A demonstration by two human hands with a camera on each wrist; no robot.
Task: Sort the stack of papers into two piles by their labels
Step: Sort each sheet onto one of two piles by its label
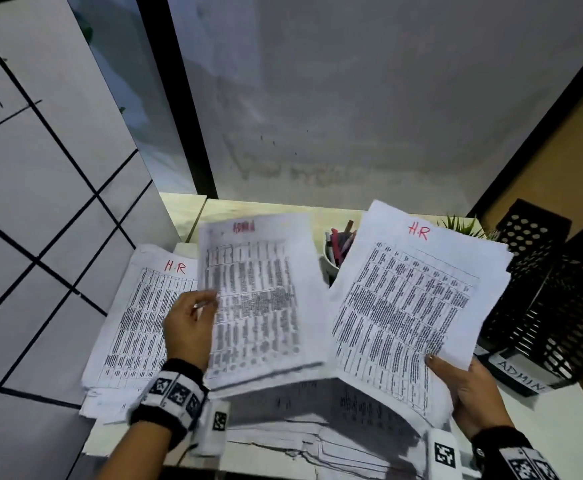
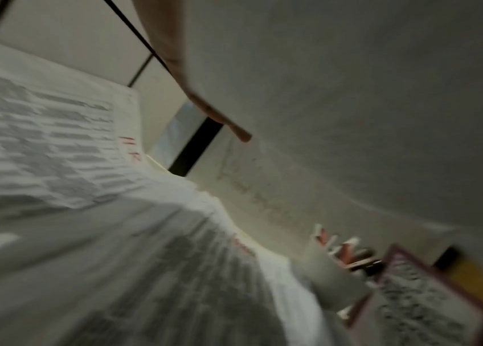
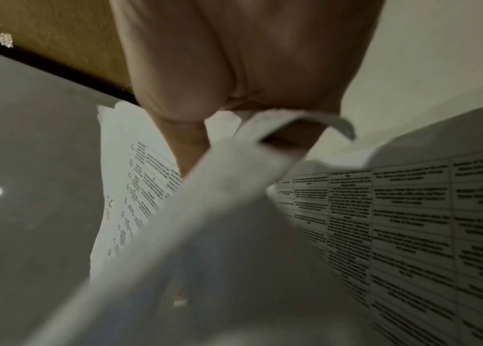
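Note:
My left hand (image 1: 202,308) pinches the left edge of a blurred printed sheet with a red ADMIN label (image 1: 258,299), held over the middle of the desk. To its left, a pile topped by a sheet marked H.R (image 1: 137,306) lies on the desk. My right hand (image 1: 456,382) grips the lower right corner of a stack of papers (image 1: 407,299) whose top sheet reads H.R, thumb on top. In the right wrist view the fingers (image 3: 234,70) curl round that stack's edge (image 3: 264,133). The left wrist view is blurred: one finger (image 2: 204,105) above the papers (image 2: 57,152).
More loose papers (image 1: 310,431) lie under my hands at the desk's front. Black mesh trays (image 1: 553,306), one labelled ADMIN (image 1: 522,375), stand on the right. A white cup of pens (image 1: 336,251) and a small plant (image 1: 459,225) sit at the back. A tiled wall (image 1: 40,202) closes the left.

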